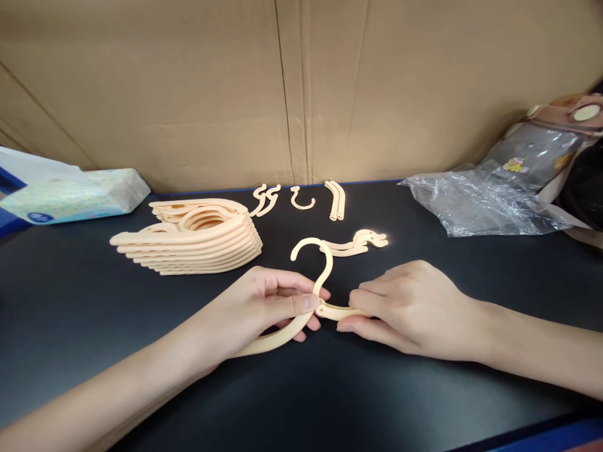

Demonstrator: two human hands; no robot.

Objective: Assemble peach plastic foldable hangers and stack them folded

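Note:
Between my hands is a cream plastic folding hanger point(324, 271), its hook pointing up and away from me. My left hand point(264, 304) is closed on it, thumb pressed at the joint below the hook, with one curved arm running down under the palm. My right hand point(409, 307) pinches the other, shorter-looking arm on the right; its far end is hidden by the fingers. Just beyond the hook lie loose cream hanger pieces point(348, 250). A stack of folded cream hangers point(202, 248) sits left of my left hand.
Farther back lie two curved pieces point(266, 201), a single hook point(301, 199) and slim arm pieces point(335, 201). A tissue pack point(89, 194) is at left. Crinkled clear plastic point(471, 198) and a transparent bottle point(522, 150) stand at right. Cardboard point(211, 94) walls the back of the black table point(320, 402).

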